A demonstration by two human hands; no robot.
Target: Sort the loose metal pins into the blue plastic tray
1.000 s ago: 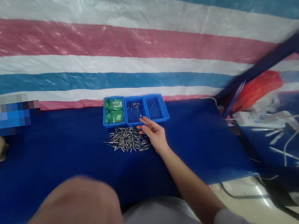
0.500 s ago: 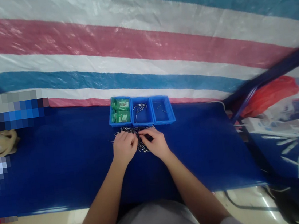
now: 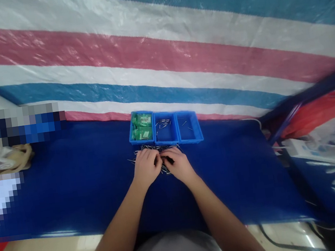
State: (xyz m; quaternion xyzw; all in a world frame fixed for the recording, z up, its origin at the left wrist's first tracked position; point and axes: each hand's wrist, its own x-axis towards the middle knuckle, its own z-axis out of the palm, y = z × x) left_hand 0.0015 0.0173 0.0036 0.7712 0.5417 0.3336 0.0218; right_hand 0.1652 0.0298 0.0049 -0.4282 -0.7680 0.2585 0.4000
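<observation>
A pile of thin, dark and shiny metal pieces [image 3: 165, 170], too small to name exactly, lies on the blue table. Over its left part is my left hand [image 3: 146, 167], fingers curled and thumb meeting the forefinger. My right hand [image 3: 180, 165] is bent over the right part in a similar pinch, its fingertips close against the left hand's. What either hand holds is hidden. Just behind the pile stand three blue bins in a row. Green packets [image 3: 143, 133] fill the left bin, several thin metal pieces [image 3: 164, 123] lie in the middle bin [image 3: 167, 140], and a few in the right bin [image 3: 191, 139].
The blue table [image 3: 85, 185] runs up to a striped plastic sheet [image 3: 161, 77] behind the bins. At the right stand a dark blue post [image 3: 287, 124], a red bag [image 3: 317, 116] and a side surface with white items and cables. Coiled tan material [image 3: 25, 156] sits at far left.
My hands have drawn together over the pile, with the fingertips now nearly meeting. The whole view has shifted slightly, so the bins appear a little farther right and lower.
</observation>
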